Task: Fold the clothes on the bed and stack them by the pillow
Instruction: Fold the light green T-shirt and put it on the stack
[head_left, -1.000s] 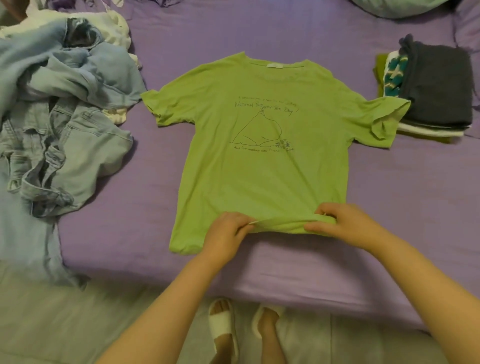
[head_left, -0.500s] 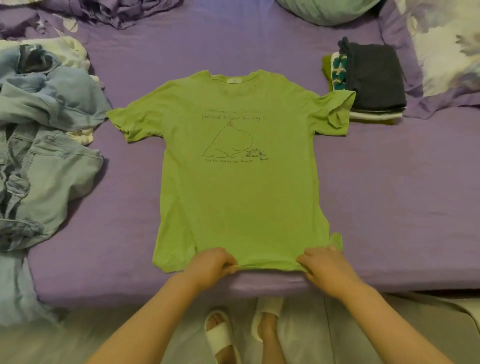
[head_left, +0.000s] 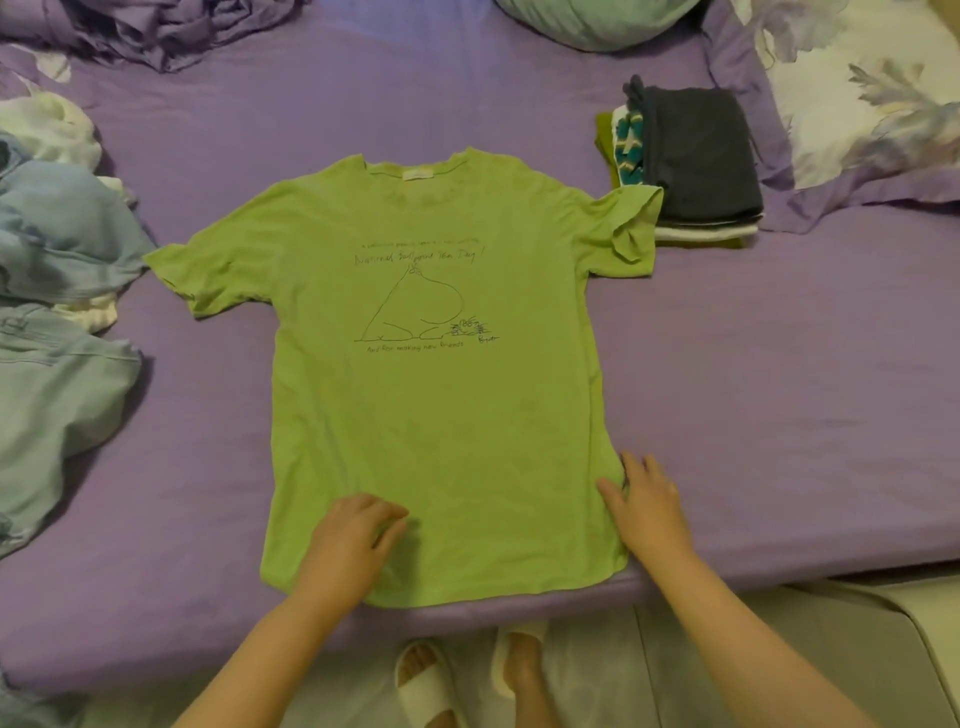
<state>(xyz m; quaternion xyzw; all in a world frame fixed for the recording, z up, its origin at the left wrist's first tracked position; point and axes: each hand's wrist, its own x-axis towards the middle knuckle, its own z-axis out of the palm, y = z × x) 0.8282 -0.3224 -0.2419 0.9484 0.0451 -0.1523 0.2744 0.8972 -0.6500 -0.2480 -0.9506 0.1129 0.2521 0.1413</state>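
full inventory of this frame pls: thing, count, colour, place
t-shirt: 1, lime green with a dark line drawing, spread flat face up mid-bed
folded stack: 1, dark grey on top, teal-patterned, white and olive layers below, beside the pillow, upper right
floral pillow: 1, white and purple, upper right corner
green cushion: 1, pale green, top edge
unfolded pile: 1, light blue denim with white pieces, left edge
bedsheet: 1, purple, covers the bed
bunched purple fabric: 1, top left
slippers: 2, white, on the floor below
left hand: rests on the shirt near the hem
right hand: flat on the shirt's right side edge
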